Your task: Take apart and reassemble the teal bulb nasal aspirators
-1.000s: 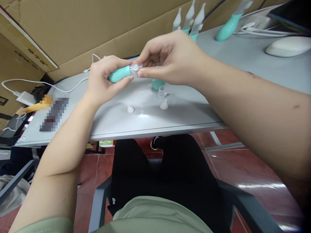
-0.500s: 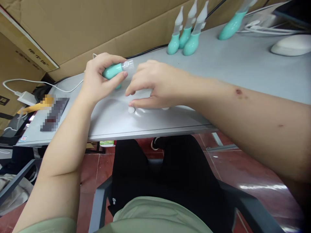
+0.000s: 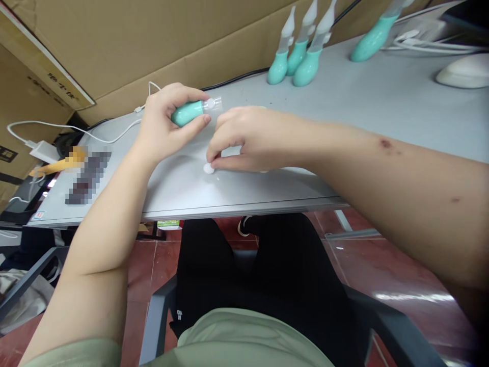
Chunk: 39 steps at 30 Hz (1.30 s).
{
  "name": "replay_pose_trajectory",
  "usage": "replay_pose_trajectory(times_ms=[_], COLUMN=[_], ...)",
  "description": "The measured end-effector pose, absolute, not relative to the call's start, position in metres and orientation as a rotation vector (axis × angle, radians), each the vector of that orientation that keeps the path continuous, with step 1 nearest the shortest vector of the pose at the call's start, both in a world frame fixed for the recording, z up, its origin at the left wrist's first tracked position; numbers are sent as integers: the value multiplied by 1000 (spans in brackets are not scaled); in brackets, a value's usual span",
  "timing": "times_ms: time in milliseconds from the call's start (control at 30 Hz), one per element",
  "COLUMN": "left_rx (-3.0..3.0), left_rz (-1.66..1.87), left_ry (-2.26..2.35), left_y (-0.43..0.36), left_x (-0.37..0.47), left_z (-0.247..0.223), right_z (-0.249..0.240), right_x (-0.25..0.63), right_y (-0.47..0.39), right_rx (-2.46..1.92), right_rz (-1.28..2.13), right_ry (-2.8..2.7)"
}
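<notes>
My left hand (image 3: 173,117) is wrapped round a teal bulb with a clear tube (image 3: 188,113), its tube end pointing right. My right hand (image 3: 244,140) is low over the grey table, thumb and forefinger pinched together at the edge of a small white round piece (image 3: 208,168) near the front. Another pale part shows slightly under my right hand, mostly hidden. Behind, three assembled teal bulbs with white pointed tips (image 3: 306,67) stand upright.
One more teal bulb (image 3: 375,38) leans at the back right, near white cables and a white mouse (image 3: 464,71). Cardboard (image 3: 153,41) walls the back edge. At the left are a white charger (image 3: 45,153) and a blurred dark item (image 3: 88,178).
My right thumb and forefinger have closed together beside the white piece. The view has shifted slightly, and my left hand still holds the teal bulb.
</notes>
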State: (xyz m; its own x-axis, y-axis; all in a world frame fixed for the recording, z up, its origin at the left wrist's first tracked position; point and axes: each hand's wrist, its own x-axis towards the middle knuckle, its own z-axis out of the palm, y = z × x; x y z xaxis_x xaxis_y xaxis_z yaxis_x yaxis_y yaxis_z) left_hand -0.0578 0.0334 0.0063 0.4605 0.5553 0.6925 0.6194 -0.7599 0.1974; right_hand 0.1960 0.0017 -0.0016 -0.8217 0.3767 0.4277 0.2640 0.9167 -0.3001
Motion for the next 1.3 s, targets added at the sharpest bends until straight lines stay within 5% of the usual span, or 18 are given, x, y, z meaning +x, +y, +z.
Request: replay_pose_trajectory(times_ms=[433, 1300], left_rx=[-2530, -2656], left_rz=[-1530, -1306], left_ry=[-953, -1007], left_y=[42, 40], left_x=[-68, -68], left_z=[10, 6], right_z=[26, 20], right_x=[206, 209], right_y=[11, 13], right_rx=[-394, -608], right_rz=[778, 711], right_ry=[-1650, -1754])
